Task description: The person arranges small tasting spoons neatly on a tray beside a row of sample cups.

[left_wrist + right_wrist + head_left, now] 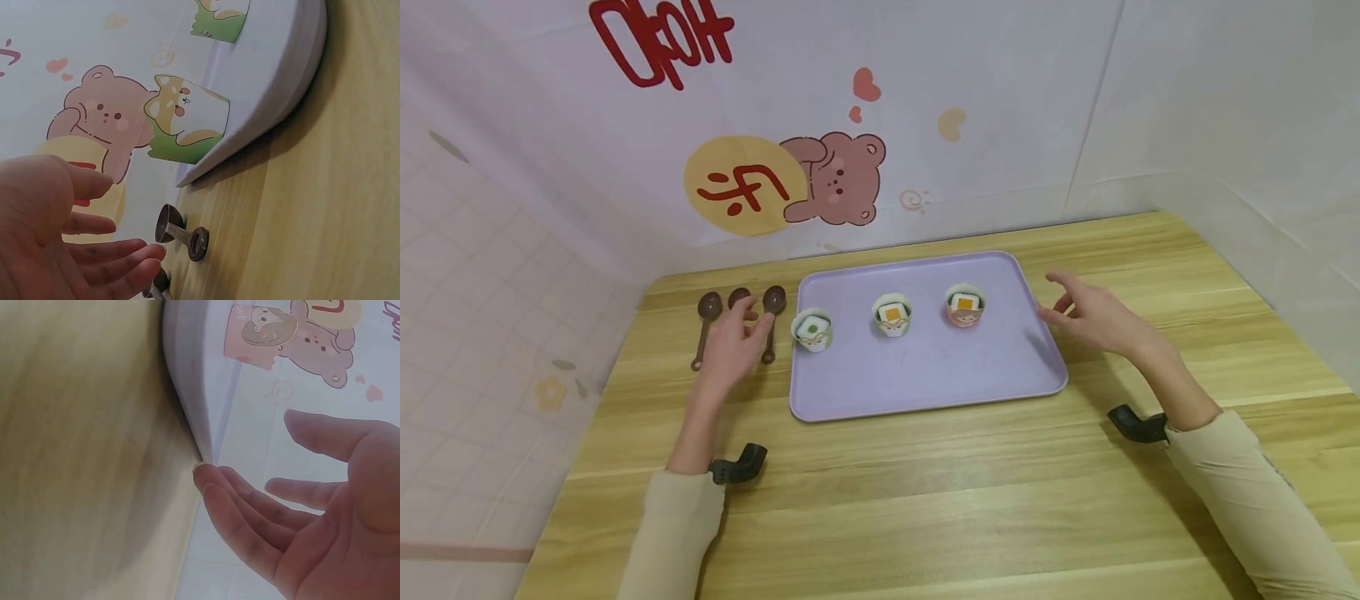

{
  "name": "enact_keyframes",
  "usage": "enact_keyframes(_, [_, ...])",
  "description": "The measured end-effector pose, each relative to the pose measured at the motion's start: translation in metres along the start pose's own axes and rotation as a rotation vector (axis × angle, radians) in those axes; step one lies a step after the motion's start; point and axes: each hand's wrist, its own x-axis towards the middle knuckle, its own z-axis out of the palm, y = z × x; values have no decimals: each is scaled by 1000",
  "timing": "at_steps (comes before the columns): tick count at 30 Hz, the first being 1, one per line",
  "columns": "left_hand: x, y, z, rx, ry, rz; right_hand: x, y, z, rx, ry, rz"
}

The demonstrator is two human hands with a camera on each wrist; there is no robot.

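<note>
Along the near side, two sleeves (681,517) reach over the table (895,500); the left hand (732,346), loose-fingered and grasping nothing, is over three spoons (774,299) left of the tray (917,367); the right hand (1097,318), also relaxed and unladen, is at the tray's right edge, contact unclear; on the tray, three cups (894,328) stand in a row, the left one by the left rim; each holds a white block (810,327); on the far backdrop (1000,75) is a bear (846,183).
</note>
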Motion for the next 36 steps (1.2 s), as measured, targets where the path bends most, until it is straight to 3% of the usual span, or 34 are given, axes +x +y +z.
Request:
enact_keyframes(15, [9,-6,3,-41,-75,-34,2,1,5,-25,-77,30])
enact_keyframes(26, [15,-11,8,-25,-83,-42,2,7,11,66,-146,25])
enact_keyframes(36, [20,-13,11,-18,-90,-57,1,10,13,63,-157,-15])
